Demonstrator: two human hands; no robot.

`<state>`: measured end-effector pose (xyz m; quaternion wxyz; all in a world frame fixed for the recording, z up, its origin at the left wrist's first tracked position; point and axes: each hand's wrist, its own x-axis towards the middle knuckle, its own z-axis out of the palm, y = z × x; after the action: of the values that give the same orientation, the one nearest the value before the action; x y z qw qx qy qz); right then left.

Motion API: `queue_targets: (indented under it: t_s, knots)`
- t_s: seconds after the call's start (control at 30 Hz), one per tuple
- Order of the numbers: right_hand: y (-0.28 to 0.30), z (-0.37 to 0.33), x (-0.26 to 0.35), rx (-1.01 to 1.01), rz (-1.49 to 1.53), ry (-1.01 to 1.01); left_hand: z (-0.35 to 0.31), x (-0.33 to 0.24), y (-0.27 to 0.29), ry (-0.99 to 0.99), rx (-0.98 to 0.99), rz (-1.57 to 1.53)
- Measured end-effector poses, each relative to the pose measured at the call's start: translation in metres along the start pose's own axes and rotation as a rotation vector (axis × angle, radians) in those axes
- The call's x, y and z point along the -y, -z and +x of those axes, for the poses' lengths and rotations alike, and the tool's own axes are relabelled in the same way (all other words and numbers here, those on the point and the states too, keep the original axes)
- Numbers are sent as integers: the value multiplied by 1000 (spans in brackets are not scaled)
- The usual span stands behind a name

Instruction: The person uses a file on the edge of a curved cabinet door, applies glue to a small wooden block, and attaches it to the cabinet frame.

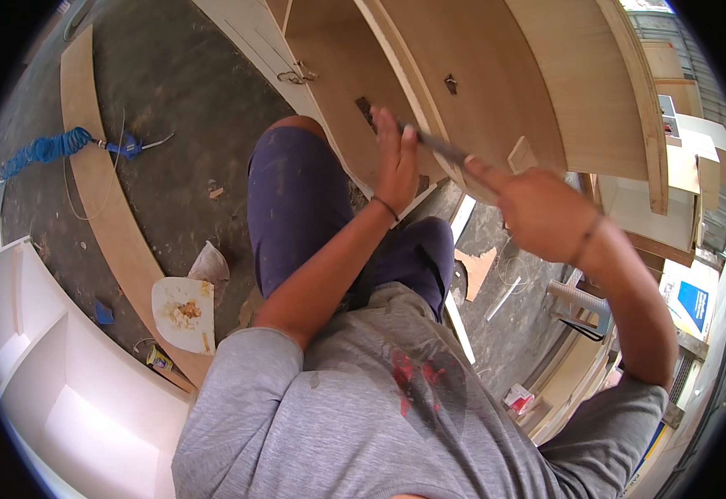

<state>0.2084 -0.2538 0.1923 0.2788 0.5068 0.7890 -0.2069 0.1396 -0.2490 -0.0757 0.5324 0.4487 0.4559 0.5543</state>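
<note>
My right hand [546,212], slightly blurred, is closed round the near end of a long, dark, flat file [442,148], its index finger stretched along the tool. My left hand [398,170] grips the file farther forward, with fingers and thumb pressed to it. The file lies slantwise across the pale edge [396,62] of a wooden cabinet [492,66]. Its far end reaches over the brown inner panel [330,50]. Whether the file touches the edge is hard to tell, and its handle is hidden in my right hand.
A long wooden strip [88,125] lies on the dark floor at left, with a blue air gun [128,145] and coiled hose [43,155]. Near my left side are a stained white board [172,299] and a white cabinet [80,399]. Scraps [475,270] lie at right.
</note>
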Motion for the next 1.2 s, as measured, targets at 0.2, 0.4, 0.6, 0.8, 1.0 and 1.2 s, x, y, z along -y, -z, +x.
queue_targets:
  t_s: [0.2,0.4,0.6,0.8,1.0,1.2]
  knots:
    - [-4,-7,0,48,-38,-55,-1,-19,5,4,-11,-40]
    - [-2,-8,0,-21,-37,-44,1,-10,-6,-15,-47,-6]
    - [-13,-5,-7,-67,-49,14,0,-21,7,-40,-58,-2]
    - [-18,-8,-4,-100,-65,-18,1,-4,-1,-60,-34,47]
    - [-16,-10,-6,-117,10,-2,1,-17,9,-82,-12,27]
    - [-26,-8,-8,-98,-16,-17,-7,-6,2,-8,2,79]
